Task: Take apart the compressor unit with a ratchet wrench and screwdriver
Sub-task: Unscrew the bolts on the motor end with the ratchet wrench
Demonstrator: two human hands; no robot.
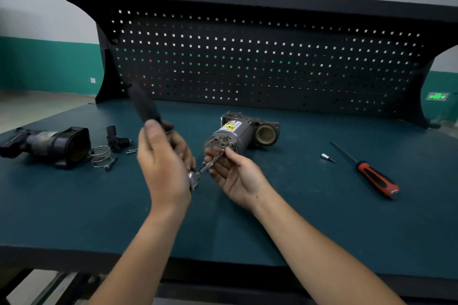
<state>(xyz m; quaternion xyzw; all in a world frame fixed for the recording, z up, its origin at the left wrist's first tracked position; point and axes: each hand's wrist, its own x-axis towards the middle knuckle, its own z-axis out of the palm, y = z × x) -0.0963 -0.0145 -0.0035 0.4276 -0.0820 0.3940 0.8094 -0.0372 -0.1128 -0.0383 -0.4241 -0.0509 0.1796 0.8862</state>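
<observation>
The grey compressor unit with a yellow warning label lies on its side mid-bench. My left hand grips the ratchet wrench; its black handle points up and away, and its chrome head hangs below my palm. From the head a long thin bolt or extension runs toward the compressor's end face. My right hand pinches that thin piece near its far tip, just in front of the compressor. A red-and-black screwdriver lies to the right.
A removed black housing part rests at the left, with a wire spring, a small black fitting and loose screws beside it. A small socket bit lies right of centre. A pegboard rises behind the bench.
</observation>
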